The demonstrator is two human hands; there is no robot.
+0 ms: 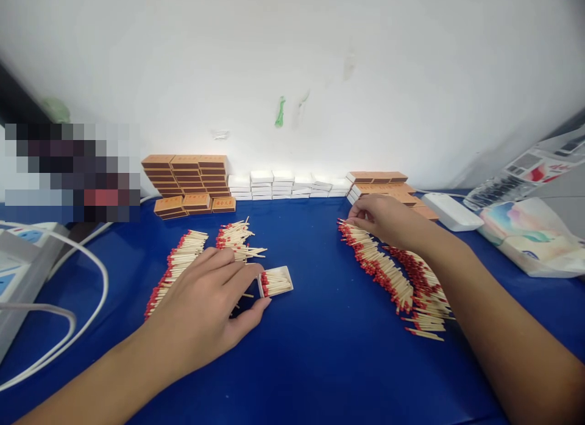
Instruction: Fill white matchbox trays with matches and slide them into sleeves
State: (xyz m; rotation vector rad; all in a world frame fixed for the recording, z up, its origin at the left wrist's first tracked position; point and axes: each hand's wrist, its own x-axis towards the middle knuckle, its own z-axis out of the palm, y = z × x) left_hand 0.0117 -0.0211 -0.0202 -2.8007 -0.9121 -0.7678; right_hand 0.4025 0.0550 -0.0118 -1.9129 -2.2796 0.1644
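Thumb and forefinger of my left hand (214, 297) grip the end of a small white matchbox tray (289, 282) on the blue table. Red-tipped matches (278, 284) lie side by side inside it. Under and beyond that hand are two loose rows of matches (186, 254), partly hidden by it. At the right, my right hand (372, 217) pinches at the far end of a long curved row of matches (386, 273); its fingertips are closed on matches there. A second row (432, 303) lies beside it, partly behind my forearm.
Along the wall stand stacked orange matchboxes (187, 175), white trays (283, 186) and more orange boxes (379, 187). A white adapter (450, 212), tissue pack (530, 236) and clear plastic bottle (507, 178) are at right. White cables (107, 279) and a power strip (27, 260) lie left.
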